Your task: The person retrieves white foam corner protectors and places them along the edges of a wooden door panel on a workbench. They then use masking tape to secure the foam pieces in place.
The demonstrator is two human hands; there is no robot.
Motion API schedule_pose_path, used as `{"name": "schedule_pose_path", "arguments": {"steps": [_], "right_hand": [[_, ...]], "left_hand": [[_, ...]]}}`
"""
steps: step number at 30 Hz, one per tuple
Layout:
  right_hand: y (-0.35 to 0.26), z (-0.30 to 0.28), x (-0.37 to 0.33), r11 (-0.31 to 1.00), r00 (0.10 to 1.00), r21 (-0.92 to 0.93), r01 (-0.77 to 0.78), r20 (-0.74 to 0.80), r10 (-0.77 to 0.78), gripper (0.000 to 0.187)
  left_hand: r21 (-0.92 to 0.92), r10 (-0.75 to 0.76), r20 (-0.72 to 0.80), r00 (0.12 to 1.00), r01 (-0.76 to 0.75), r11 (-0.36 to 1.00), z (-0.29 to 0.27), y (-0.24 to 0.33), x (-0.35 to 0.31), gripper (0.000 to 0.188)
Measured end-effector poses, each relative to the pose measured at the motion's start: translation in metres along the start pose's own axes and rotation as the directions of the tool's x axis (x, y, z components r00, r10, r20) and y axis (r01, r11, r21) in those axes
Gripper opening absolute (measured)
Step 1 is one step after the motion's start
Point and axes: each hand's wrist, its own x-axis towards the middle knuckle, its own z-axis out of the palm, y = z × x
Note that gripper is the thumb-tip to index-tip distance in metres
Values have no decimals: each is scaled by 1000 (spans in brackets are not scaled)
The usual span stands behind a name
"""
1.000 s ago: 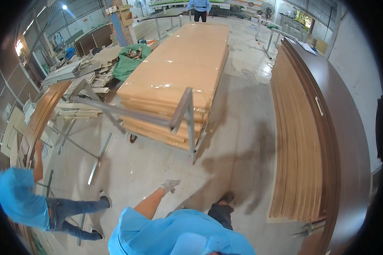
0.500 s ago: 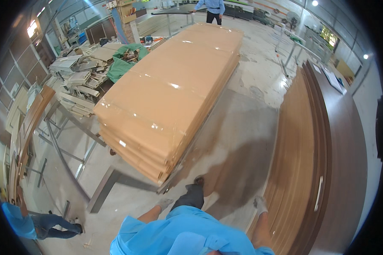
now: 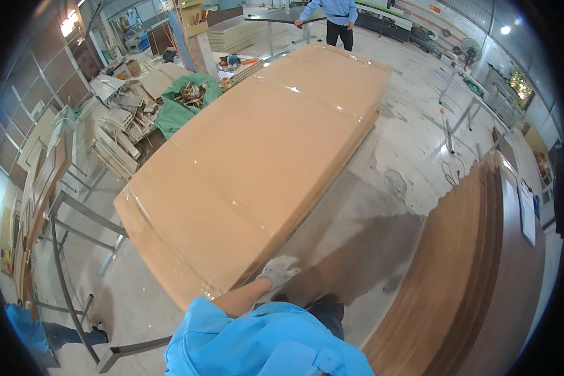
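My left hand (image 3: 279,272), in a pale work glove, is beside the near right edge of a long stack of brown-wrapped panels (image 3: 238,169). Its fingers look stretched out and apart, and nothing shows in them. Whether it touches the stack I cannot tell. Clear tape strips run across the wrapping, which covers the top and sides. My right hand is out of view, hidden behind my blue shirt or outside the picture.
At right stands a stack of brown door panels (image 3: 442,250) with a clipboard (image 3: 526,213) on it. Metal trestles (image 3: 84,213) and scrap boards (image 3: 116,147) lie left. A co-worker in a blue shirt (image 3: 332,7) stands at the far end; another person (image 3: 28,329) is lower left.
I have moved forward along the wrapped stack, which now looms closer. My left hand has come up beside its edge. My right hand, earlier near the door panels, has left the view.
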Motion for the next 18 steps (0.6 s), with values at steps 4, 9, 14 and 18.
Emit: {"name": "schedule_pose_path", "arguments": {"steps": [4, 9, 14, 18], "right_hand": [[-35, -58, 81, 998, 998, 21, -56, 9, 56, 37], [-109, -204, 188, 977, 997, 211, -40, -63, 54, 36], [-294, -396, 330, 847, 969, 504, 170, -243, -50, 29], [-458, -499, 460, 854, 898, 331, 401, -328, -294, 23]], "left_hand": [[456, 77, -359, 930, 103, 884, -33, 52, 155, 64], [179, -396, -441, 806, 511, 841, -52, 71, 286, 80], [277, -661, -341, 669, 743, 609, -49, 82, 332, 91], [275, -630, -370, 683, 728, 628, -42, 83, 347, 86]]}}
